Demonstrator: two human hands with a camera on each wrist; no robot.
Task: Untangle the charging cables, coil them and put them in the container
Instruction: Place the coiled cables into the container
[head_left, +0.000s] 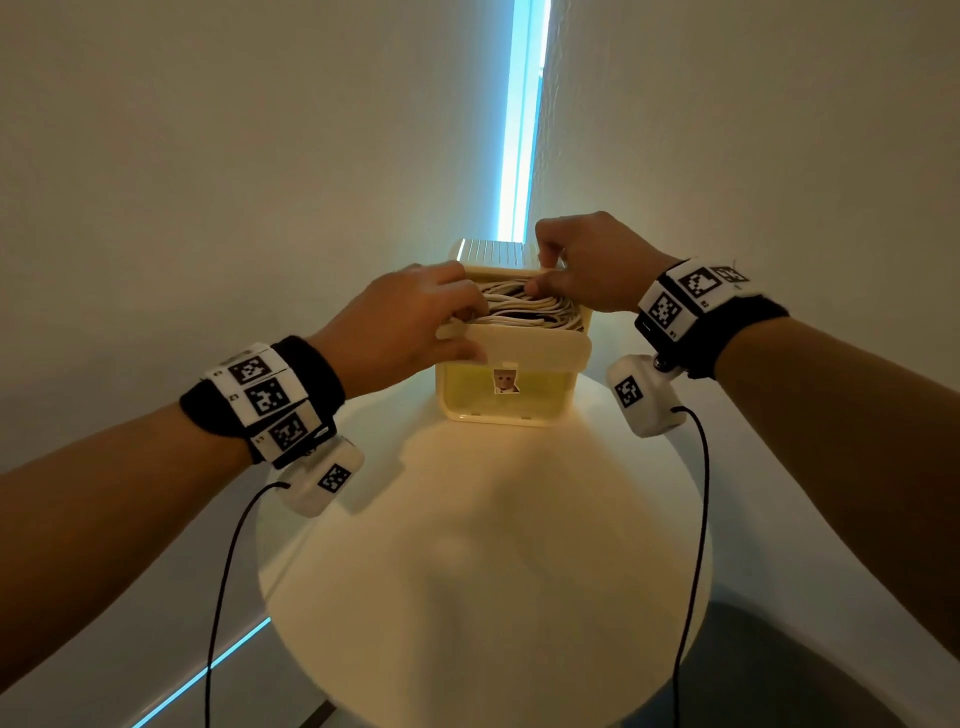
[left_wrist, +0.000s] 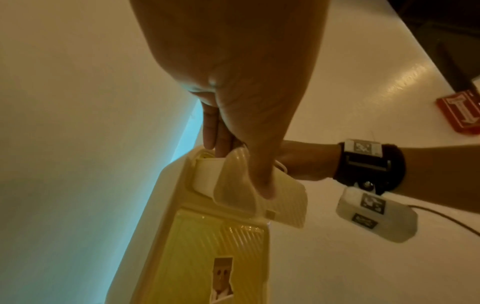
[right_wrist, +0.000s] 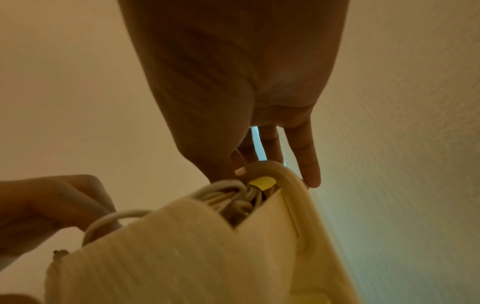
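A cream and yellow plastic container (head_left: 506, 405) stands at the far edge of the round table, with its front flap (head_left: 519, 343) and ribbed back flap (head_left: 493, 254) folded out. Coiled white cables (head_left: 524, 312) fill it to the rim. My left hand (head_left: 462, 327) covers its left side: the thumb lies along the front flap (left_wrist: 280, 205) and the fingers (left_wrist: 213, 133) reach down onto the cables. One cable loop (right_wrist: 111, 222) bulges over the flap beside that hand. My right hand (head_left: 543, 273) grips the far right corner of the rim (right_wrist: 285, 174), with its thumb on the cables (right_wrist: 226, 195).
The round white table (head_left: 483, 571) sits in a wall corner, with both walls close behind the container. A blue light strip (head_left: 519, 130) runs up the corner. Black wires (head_left: 696, 519) hang from both wrist units. A red label (left_wrist: 459, 115) lies on the floor.
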